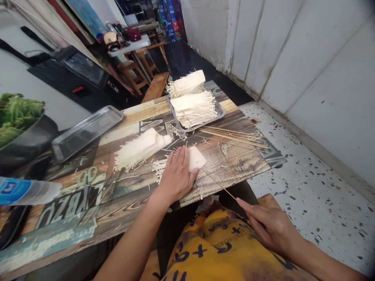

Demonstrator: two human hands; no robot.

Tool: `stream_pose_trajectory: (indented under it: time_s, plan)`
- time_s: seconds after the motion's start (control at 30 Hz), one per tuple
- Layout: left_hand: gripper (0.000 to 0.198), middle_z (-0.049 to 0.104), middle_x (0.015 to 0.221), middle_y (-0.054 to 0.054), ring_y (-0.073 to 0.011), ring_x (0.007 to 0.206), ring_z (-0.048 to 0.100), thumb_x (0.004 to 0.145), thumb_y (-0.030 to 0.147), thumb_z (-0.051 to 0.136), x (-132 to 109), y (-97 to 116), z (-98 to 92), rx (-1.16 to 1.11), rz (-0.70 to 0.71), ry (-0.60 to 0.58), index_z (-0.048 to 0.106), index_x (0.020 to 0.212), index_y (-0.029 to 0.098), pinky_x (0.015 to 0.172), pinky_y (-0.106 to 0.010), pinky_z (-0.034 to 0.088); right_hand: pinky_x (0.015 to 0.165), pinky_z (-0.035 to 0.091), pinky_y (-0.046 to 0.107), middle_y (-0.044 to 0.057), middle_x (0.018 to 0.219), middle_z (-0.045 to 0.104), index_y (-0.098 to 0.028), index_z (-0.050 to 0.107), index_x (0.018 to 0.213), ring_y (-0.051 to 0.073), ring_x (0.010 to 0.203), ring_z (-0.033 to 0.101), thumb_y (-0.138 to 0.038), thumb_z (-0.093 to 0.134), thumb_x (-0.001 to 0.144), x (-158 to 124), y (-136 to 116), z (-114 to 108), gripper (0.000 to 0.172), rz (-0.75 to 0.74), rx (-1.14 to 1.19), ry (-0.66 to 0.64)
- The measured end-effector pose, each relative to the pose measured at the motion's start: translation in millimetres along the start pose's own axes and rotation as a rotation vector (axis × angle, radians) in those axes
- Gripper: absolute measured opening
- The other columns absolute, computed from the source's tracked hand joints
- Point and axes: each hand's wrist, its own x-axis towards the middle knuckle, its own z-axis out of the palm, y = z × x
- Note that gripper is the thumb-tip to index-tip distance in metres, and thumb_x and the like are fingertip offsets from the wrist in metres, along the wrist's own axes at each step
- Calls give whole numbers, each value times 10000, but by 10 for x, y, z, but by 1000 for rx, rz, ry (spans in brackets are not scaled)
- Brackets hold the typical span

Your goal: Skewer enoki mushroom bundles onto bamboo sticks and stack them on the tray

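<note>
Under my left hand (178,171) lies a flat bunch of enoki mushrooms (197,157), its stem end showing to the right and its caps to the left. The palm is flat on the bunch with the fingers stretched out. My right hand (268,222) pinches one end of a thin wooden skewer (220,185); the other end meets the stem side of that bunch. How far the tip goes in is hidden. Another enoki bunch (142,149) rests just beyond my left hand. Stacked enoki bunches (195,107) fill a metal tray (220,112) at the far end.
Several loose skewers (234,136) lie right of the tray. A clear plastic tray (88,130), scissors (87,177), a water bottle (27,191) and a metal bowl (43,130) of leafy greens (19,117) stand on the left. The wooden-patterned table (225,168) ends close to my lap.
</note>
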Motion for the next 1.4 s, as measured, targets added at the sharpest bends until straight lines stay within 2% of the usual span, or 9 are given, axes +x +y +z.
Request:
stream_pose_trajectory:
  time_s: [0.13,0.3,0.67,0.83,1.13,1.4]
  plan:
    - [683,274,1530,-230,-311,1440,207,957,464,263,2,-2,-4,10,-2,-22,245,1453,-5,1172,-478,182,532,485,198,-8,764,684,-247,373,1437,104,601,623,-81,392,921,0,2,5,543,0,-4,5]
    - [670,283,1532,-213,-296,1440,213,957,469,267,0,-7,5,-5,-2,1,231,1466,35,1168,-481,189,549,494,195,-3,759,690,-226,410,1416,105,597,623,-78,396,918,26,-7,4,520,-1,8,13]
    - [697,275,1526,-234,-315,1436,219,962,469,258,4,5,-12,36,-2,-29,256,1452,-27,1164,-496,206,556,500,187,11,775,699,-178,483,1352,101,604,631,-85,399,925,22,-30,-12,444,9,-7,10]
    - [696,278,1523,-240,-327,1430,229,964,462,256,8,7,-24,37,6,-29,267,1447,-38,1161,-504,213,550,502,191,14,776,697,-174,464,1365,106,612,636,-95,402,931,30,-29,-14,446,-3,-22,-1]
    - [689,268,1532,-229,-319,1435,218,963,460,271,7,9,-20,31,-1,-29,262,1451,-26,1168,-488,202,570,516,204,11,834,710,-250,355,1450,108,652,651,-80,393,923,13,-4,8,555,3,15,0]
    - [690,267,1532,-228,-320,1433,223,964,458,266,7,7,-19,38,0,-25,250,1457,-25,1167,-489,204,570,532,199,5,844,721,-274,344,1461,108,657,667,-94,401,927,47,-29,2,567,13,6,-3]
